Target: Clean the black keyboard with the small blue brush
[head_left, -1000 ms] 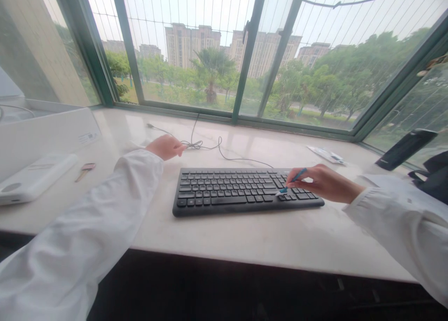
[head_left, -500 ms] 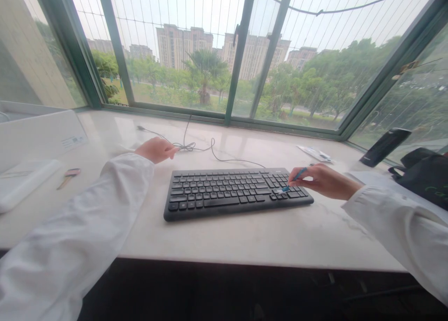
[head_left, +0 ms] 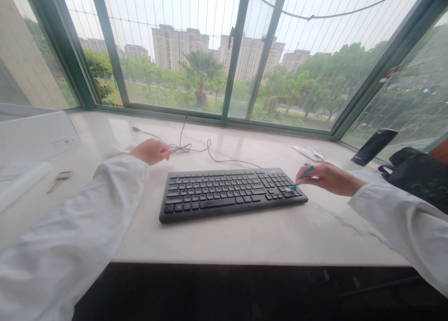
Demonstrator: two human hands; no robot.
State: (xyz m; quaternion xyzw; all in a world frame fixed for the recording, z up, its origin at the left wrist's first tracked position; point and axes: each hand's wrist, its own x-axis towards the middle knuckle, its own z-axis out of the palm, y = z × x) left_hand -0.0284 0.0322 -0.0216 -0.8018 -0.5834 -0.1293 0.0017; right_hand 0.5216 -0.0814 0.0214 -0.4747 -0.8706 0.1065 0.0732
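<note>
A black keyboard (head_left: 224,195) lies slightly tilted across the white counter. My right hand (head_left: 322,177) pinches a blue toothbrush (head_left: 293,187), its white bristles down on the number keys at the keyboard's right end. To the left, beyond the keyboard's upper left corner, my left hand (head_left: 150,151) rests on the counter with its fingers curled in; nothing shows in it. Close beside those fingers is the bundled loop of the grey cable (head_left: 184,148), which runs on to the keyboard's back edge.
A key (head_left: 60,181) lies at the left, near a white box (head_left: 42,134). At the right are a small flat packet (head_left: 309,153), a dark upright block-like object (head_left: 374,146) and a black bag (head_left: 416,171). The counter's front edge runs below; a window stands behind.
My right hand has moved the toothbrush rightward over the keys, from near the arrow keys onto the number keys. My left hand stays by the cable. The view has shifted slightly.
</note>
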